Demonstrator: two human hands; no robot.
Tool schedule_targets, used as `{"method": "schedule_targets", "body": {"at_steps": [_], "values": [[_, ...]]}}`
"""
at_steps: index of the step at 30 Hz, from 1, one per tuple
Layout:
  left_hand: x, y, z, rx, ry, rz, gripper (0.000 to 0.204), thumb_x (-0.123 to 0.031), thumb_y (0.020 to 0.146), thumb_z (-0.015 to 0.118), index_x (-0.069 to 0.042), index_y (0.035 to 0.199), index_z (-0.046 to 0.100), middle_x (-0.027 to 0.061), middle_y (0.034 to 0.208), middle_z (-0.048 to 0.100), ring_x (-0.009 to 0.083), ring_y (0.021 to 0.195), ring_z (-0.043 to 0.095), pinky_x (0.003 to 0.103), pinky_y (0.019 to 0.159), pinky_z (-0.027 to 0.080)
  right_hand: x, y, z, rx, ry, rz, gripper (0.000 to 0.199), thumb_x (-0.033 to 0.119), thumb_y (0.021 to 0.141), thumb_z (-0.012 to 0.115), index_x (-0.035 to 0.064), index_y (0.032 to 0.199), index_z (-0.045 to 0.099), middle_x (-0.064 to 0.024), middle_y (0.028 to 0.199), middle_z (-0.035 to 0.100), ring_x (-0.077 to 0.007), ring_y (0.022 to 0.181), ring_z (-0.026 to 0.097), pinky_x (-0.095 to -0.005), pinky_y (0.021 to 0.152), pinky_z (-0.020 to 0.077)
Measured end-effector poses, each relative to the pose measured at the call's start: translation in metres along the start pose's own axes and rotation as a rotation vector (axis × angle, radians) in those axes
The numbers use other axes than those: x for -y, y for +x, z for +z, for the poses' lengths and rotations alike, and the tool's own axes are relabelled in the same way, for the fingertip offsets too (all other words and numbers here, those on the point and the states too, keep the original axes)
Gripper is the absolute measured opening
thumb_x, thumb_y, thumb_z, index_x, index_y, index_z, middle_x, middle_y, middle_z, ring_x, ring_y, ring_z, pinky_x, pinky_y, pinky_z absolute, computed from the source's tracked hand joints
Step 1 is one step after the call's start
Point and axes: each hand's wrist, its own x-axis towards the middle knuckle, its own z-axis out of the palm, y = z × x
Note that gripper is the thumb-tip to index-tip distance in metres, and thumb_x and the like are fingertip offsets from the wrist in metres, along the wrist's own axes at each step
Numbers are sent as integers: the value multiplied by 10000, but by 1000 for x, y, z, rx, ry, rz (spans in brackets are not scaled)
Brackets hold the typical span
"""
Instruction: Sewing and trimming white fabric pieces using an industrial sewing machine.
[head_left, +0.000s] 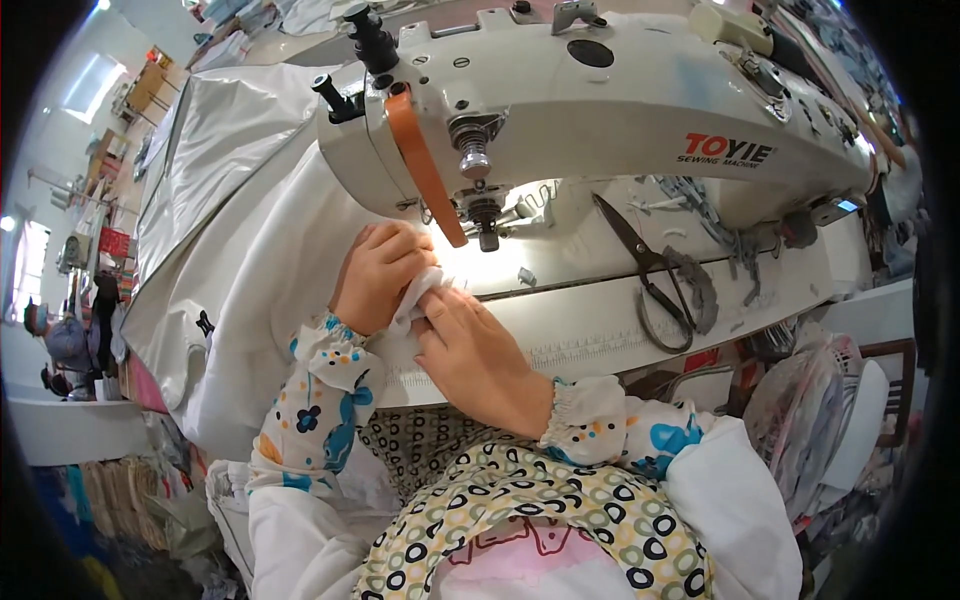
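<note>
A large white sewing machine [620,95] arches over the work, its lamp lighting the needle area. My left hand [383,272] is closed on the edge of a white fabric [290,260], just left of the needle. Against it, my right hand [480,350] pinches a folded bit of the same fabric, thumb and fingers pressed together. The rest of the fabric spreads over the table to the left and hangs off its front. An orange strip [425,165] hangs from the machine head, close above my left hand. The needle tip is lost in glare.
Black scissors [650,275] lie on the machine bed to the right, beside grey fabric scraps [705,290]. A ruler scale [590,345] runs along the front edge. A fan [810,420] stands low at the right. Stacked cloth [120,500] sits at the lower left.
</note>
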Motion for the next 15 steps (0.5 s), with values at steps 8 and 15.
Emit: {"method": "schedule_targets", "body": {"at_steps": [8,15], "values": [[15,6,-9,135,3,203,218,-173,765,661,-81,962,664,28,1061,674,239,1055,633,383,909,517,7,1,12,19,2,-155,393,171,813,673,-79,1114,638,-208,1235,577,-388,1270,499,-480,1110,393],[8,11,1,127,138,162,173,-138,775,707,-76,926,649,51,907,639,204,896,642,372,707,516,27,11,24,132,-37,-146,373,242,835,656,-67,1045,663,-178,1124,585,-375,1167,519,-481,1087,386]]}}
